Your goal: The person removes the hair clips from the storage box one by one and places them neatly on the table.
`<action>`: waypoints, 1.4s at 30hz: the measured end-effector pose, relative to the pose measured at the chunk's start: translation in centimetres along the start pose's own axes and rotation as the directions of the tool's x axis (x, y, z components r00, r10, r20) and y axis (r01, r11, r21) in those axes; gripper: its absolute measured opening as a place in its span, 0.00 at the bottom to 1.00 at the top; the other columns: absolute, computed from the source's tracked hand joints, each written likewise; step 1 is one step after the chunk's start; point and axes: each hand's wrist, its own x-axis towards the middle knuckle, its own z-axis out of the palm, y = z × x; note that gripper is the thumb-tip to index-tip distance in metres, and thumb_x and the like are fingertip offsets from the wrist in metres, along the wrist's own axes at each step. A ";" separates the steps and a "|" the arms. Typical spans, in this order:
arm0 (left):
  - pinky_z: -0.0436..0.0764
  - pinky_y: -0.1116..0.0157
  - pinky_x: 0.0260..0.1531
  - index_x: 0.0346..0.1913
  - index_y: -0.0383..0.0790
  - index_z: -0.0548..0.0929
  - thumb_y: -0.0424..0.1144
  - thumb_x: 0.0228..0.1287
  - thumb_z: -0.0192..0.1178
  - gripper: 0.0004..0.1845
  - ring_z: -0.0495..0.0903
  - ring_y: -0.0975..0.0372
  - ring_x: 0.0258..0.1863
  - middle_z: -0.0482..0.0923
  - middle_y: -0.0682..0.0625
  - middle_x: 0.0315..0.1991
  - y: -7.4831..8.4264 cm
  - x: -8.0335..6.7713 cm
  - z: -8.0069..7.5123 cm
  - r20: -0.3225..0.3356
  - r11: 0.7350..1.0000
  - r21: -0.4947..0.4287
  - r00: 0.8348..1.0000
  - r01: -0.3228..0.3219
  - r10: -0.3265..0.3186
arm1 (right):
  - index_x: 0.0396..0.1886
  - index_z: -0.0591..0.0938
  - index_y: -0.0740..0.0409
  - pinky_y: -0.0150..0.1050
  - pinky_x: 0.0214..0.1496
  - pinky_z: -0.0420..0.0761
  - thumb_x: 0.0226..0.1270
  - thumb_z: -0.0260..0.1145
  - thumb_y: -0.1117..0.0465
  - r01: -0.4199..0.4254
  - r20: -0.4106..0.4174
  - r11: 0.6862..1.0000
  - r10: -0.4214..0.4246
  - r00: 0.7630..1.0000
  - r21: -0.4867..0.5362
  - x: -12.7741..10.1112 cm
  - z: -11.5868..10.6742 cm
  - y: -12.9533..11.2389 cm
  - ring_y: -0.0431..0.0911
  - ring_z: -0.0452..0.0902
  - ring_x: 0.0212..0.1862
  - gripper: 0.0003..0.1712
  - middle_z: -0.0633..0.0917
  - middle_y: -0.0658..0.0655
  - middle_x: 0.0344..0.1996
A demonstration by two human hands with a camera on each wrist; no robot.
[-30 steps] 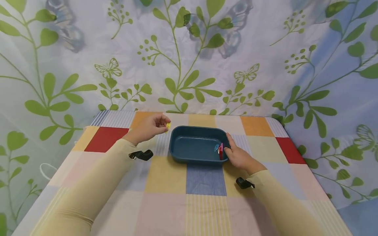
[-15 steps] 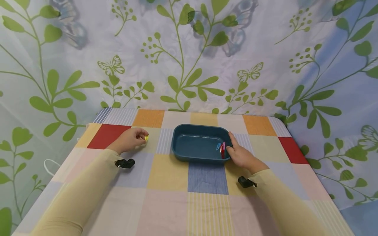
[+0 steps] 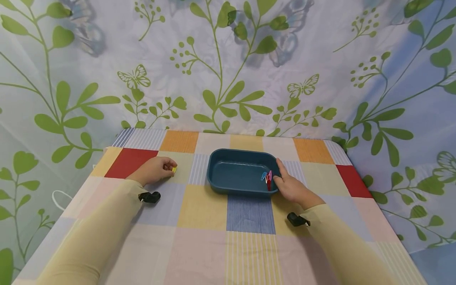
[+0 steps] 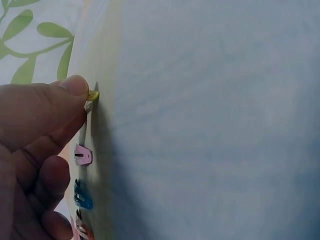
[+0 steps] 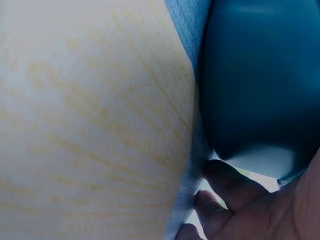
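Observation:
My left hand pinches a small yellow hair clip between thumb and fingers, low over the table, left of a dark teal tray. Beneath that hand, the left wrist view has a pink hair clip, a blue hair clip and an orange-and-white one in a row on the cloth. At the tray's right end my right hand grips the rim, thumb on top and fingers along the outside. Blue, pink and red clips lie inside, near the thumb.
A patchwork cloth covers the table. Behind it hangs a curtain printed with green leaves and butterflies. A white cord loops past the table's left edge. Black wrist cameras sit at both cuffs.
My left hand has moved left and down from beside the tray to the table with the yellow hair clip, then shifted little. The right hand has kept its grip on the tray.

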 end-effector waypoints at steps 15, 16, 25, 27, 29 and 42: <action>0.83 0.51 0.58 0.61 0.42 0.87 0.42 0.69 0.70 0.20 0.79 0.52 0.52 0.87 0.47 0.53 -0.3 -0.1 -0.2 -0.007 0.999 0.028 1.000 0.018 -0.017 | 0.86 0.30 0.49 0.68 0.79 0.59 0.86 0.38 0.48 -0.011 0.007 1.000 0.011 1.000 0.004 0.1 0.1 0.1 0.71 0.61 0.78 0.42 0.55 0.73 0.82; 0.83 0.50 0.58 0.61 0.42 0.87 0.42 0.68 0.70 0.20 0.79 0.52 0.53 0.86 0.46 0.54 -0.4 -0.1 -0.2 -0.014 0.999 0.031 1.000 0.011 -0.010 | 0.86 0.30 0.49 0.68 0.79 0.59 0.86 0.38 0.48 -0.009 0.007 1.000 0.009 1.000 0.002 0.1 0.1 0.1 0.71 0.61 0.78 0.42 0.55 0.73 0.82; 0.77 0.43 0.60 0.61 0.49 0.89 0.44 0.66 0.71 0.21 0.70 0.42 0.65 0.77 0.40 0.64 -0.6 0.1 -0.2 -0.036 0.981 0.162 0.993 -0.105 0.113 | 0.87 0.30 0.49 0.69 0.79 0.60 0.86 0.38 0.48 -0.010 0.001 1.000 0.010 1.000 -0.007 0.1 0.2 0.1 0.71 0.62 0.78 0.42 0.56 0.74 0.82; 0.75 0.41 0.60 0.62 0.53 0.88 0.46 0.66 0.71 0.21 0.68 0.39 0.66 0.74 0.40 0.67 -0.5 0.1 -0.3 -0.018 0.976 0.193 0.994 -0.099 0.105 | 0.87 0.30 0.50 0.69 0.79 0.60 0.86 0.38 0.48 -0.011 0.000 1.000 0.011 1.000 -0.005 0.1 0.1 0.1 0.71 0.62 0.78 0.42 0.56 0.74 0.82; 0.73 0.39 0.60 0.61 0.55 0.89 0.48 0.66 0.71 0.21 0.66 0.39 0.66 0.73 0.40 0.68 -0.5 0.2 -0.3 -0.007 0.971 0.224 0.996 -0.085 0.089 | 0.87 0.30 0.50 0.69 0.79 0.60 0.86 0.38 0.48 -0.013 0.000 1.000 0.013 1.000 -0.003 0.1 0.2 0.1 0.71 0.62 0.78 0.41 0.56 0.74 0.82; 0.68 0.35 0.63 0.59 0.56 0.89 0.53 0.65 0.71 0.21 0.66 0.37 0.66 0.72 0.40 0.69 -1.5 0.2 -0.4 -0.029 0.968 0.239 0.996 -0.070 0.079 | 0.87 0.31 0.49 0.69 0.79 0.59 0.86 0.38 0.48 -0.021 0.003 1.000 0.021 1.000 0.007 0.1 0.1 0.0 0.71 0.61 0.79 0.42 0.55 0.73 0.82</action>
